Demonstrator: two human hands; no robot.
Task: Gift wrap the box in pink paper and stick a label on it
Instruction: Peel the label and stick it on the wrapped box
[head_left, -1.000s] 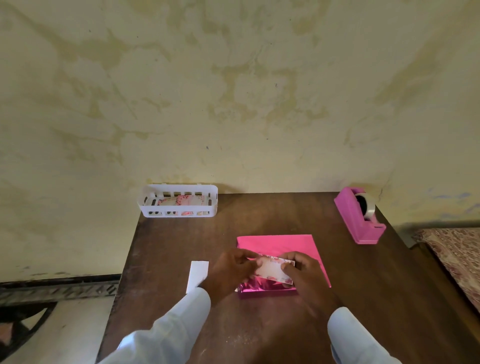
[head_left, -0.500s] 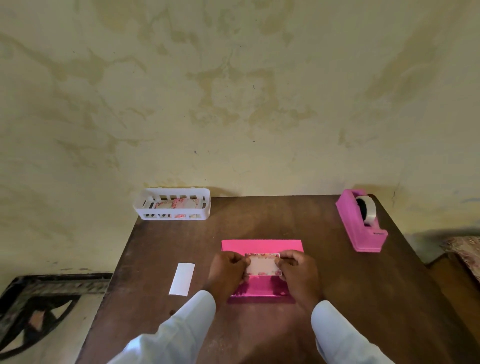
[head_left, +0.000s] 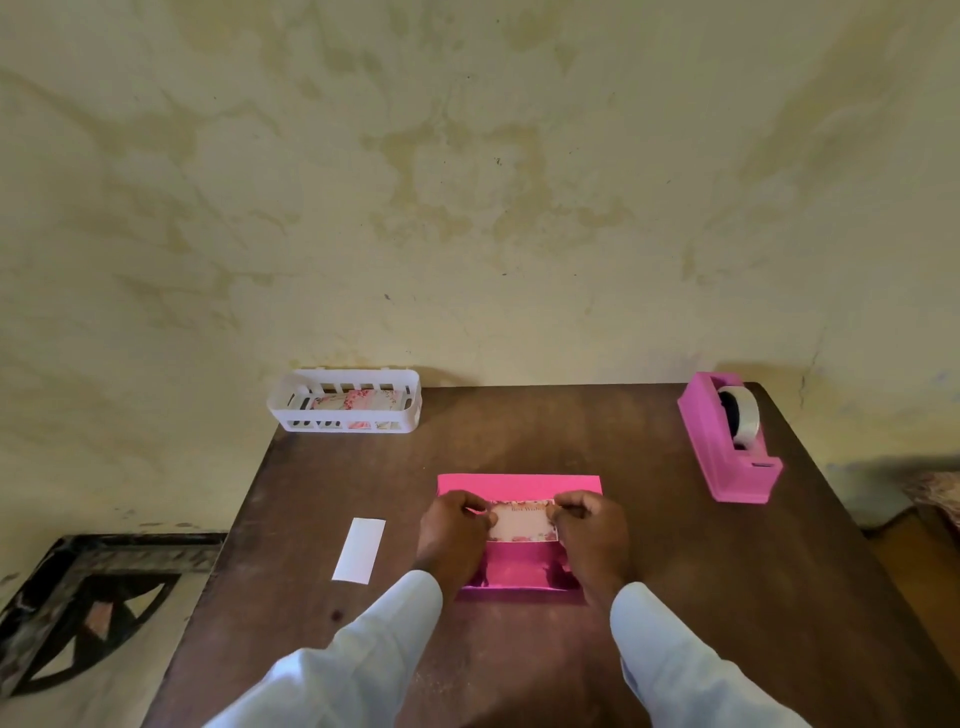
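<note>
The left hand (head_left: 457, 530) and the right hand (head_left: 589, 530) each pinch one short end of the label (head_left: 522, 521) with curled fingers. The label lies between them, on top of the box (head_left: 519, 569), which is already wrapped in pink and sits directly under the grip. Holding both ends probably keeps the label flat and parallel to the box edges — a sticky label is hard to correct. Whether it already adheres, I cannot tell. A white strip (head_left: 359, 550), perhaps its backing, lies just left of the left hand, not touching it. The tape dispenser (head_left: 727, 447) stands well beyond the right hand — out of the way.
</note>
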